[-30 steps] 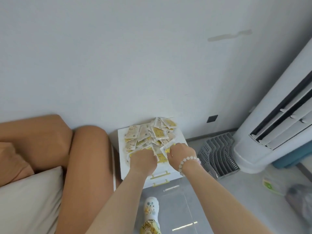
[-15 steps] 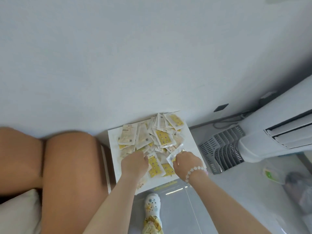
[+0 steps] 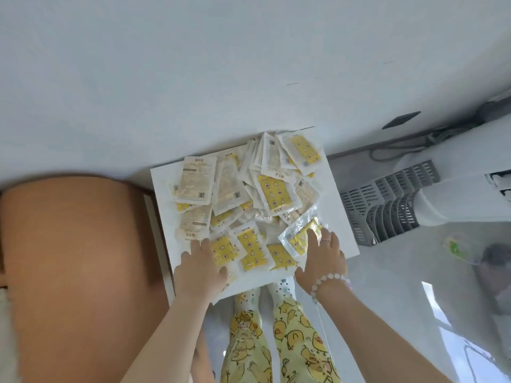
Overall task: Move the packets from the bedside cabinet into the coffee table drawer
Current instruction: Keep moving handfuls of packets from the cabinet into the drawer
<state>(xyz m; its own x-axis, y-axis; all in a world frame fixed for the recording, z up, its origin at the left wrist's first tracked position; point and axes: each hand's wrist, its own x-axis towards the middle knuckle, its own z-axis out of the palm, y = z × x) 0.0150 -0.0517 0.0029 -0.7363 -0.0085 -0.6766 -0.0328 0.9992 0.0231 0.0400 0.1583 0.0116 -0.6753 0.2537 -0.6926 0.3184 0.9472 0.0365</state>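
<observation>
A pale wall [image 3: 193, 64] fills the view beyond the fingers [image 3: 327, 239]. Left of them bulges a tan padded headboard [image 3: 77, 258]. To their right, a grey slatted rack [image 3: 387, 200] stands just beside a white tower unit [image 3: 456, 200]. Further beyond, a black socket [image 3: 401, 120] sits on the wall, with cables [image 3: 401, 149] trailing beneath it. The glossy grey floor [image 3: 401, 272] to the right mirrors bright window light.

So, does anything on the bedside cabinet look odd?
The packets lie in a loose, overlapping heap on the cabinet top, some face up, some face down. One crinkled packet sits askew under the right hand. Nothing looks torn or spilled.
</observation>
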